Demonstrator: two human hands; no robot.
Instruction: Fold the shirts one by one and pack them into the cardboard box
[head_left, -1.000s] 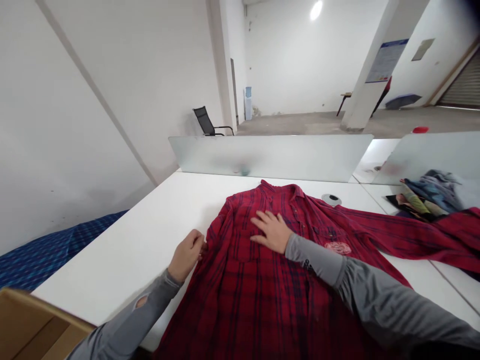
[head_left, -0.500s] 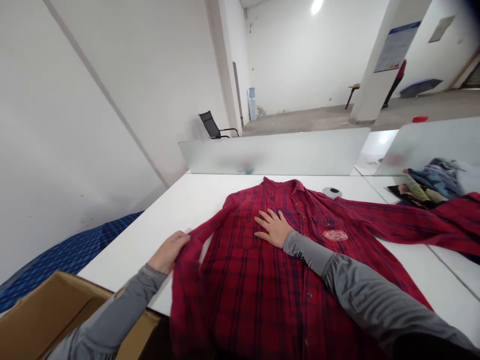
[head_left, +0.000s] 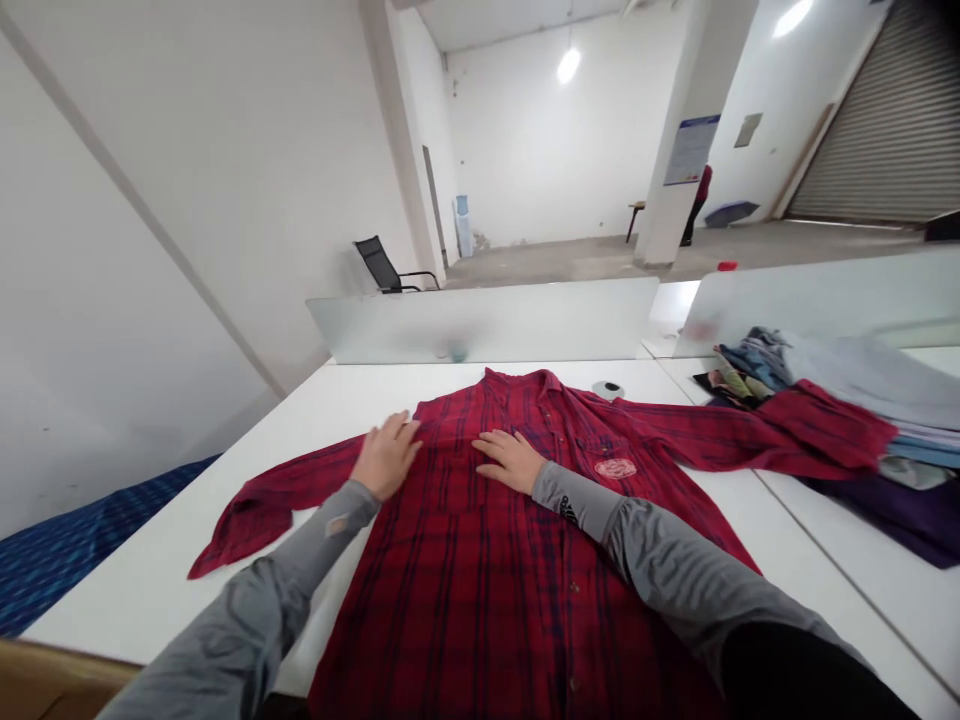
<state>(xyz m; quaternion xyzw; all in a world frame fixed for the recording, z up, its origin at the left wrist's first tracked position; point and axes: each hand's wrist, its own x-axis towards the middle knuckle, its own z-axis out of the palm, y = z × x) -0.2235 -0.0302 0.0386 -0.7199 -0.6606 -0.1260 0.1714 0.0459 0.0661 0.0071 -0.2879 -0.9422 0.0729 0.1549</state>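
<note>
A red plaid shirt [head_left: 457,560] lies front side up on the white table, its collar toward the far edge and both sleeves spread out sideways. A pale round patch [head_left: 615,468] marks one chest pocket. My left hand [head_left: 388,455] rests near the shoulder where the left-lying sleeve [head_left: 300,480] begins, fingers apart, gripping nothing. On the shirt's chest, my right hand [head_left: 511,460] lies flat with fingers spread. The shirt's lower end runs out of view at the bottom.
Folded clothes [head_left: 862,380] are piled at the right, under the other sleeve's cuff. A frosted divider [head_left: 487,325] stands along the table's [head_left: 97,600] far edge. A cardboard box [head_left: 52,680] sits at the lower left. One person [head_left: 697,205] stands behind the far pillar.
My left hand has let go of the sleeve and moved up to the shoulder. That sleeve now lies stretched out to the left. The view has turned rightward.
</note>
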